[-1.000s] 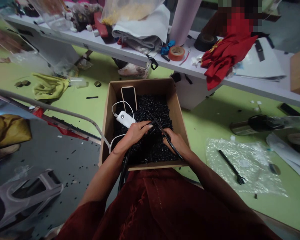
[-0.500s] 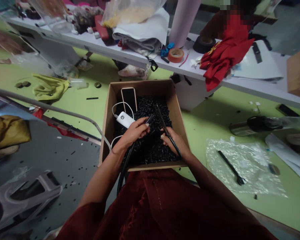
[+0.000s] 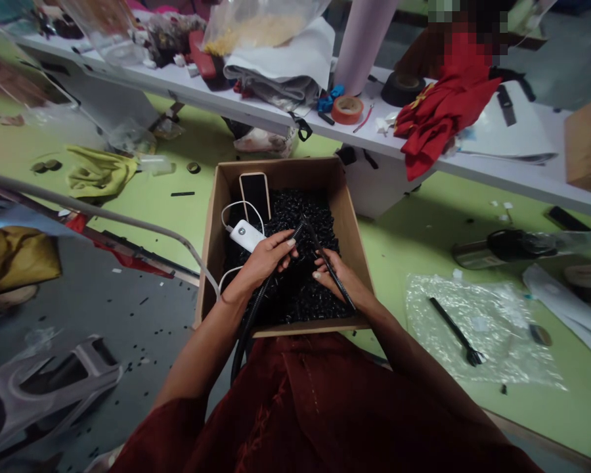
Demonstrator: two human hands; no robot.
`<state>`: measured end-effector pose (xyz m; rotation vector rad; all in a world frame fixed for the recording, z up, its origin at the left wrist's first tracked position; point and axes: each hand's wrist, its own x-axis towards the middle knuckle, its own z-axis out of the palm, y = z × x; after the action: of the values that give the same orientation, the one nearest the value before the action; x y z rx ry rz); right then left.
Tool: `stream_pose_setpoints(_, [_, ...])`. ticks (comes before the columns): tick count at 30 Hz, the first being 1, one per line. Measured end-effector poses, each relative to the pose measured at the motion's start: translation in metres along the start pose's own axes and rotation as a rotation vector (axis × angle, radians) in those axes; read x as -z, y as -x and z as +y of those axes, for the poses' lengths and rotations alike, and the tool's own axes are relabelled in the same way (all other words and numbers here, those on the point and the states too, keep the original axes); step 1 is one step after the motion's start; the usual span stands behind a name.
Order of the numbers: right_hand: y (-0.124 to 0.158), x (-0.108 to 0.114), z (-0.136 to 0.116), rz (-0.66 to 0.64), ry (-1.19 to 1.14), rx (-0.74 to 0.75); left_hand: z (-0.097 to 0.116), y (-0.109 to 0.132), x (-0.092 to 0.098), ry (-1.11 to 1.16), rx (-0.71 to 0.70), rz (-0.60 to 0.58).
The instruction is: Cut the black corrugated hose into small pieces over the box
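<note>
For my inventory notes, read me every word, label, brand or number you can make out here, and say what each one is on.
No word, brand or number can be read.
The white power bank in the cardboard box has one small round mark, too small to read.

We note black hose (image 3: 259,309), black pellets (image 3: 300,295) in brown box (image 3: 347,210), white power bank (image 3: 246,235), dark red robe (image 3: 300,407) with tonal embroidery, bright red cloth (image 3: 446,112) on white bench (image 3: 276,113), green floor (image 3: 414,217).

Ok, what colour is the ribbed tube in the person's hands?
The ribbed tube is black; the head view shows it best.
</note>
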<state>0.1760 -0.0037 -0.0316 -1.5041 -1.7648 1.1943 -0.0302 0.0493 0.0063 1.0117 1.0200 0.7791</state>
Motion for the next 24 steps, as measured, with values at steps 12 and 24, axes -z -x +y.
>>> stream_pose_setpoints(12, [0.0,0.003,-0.01,-0.045,0.037,-0.069,-0.008,-0.001,0.0,-0.463,-0.145,-0.001])
stream_pose_setpoints(24, [0.0,0.006,-0.014,-0.039,0.113,-0.044,-0.005,0.001,-0.001,-0.532,-0.166,-0.073])
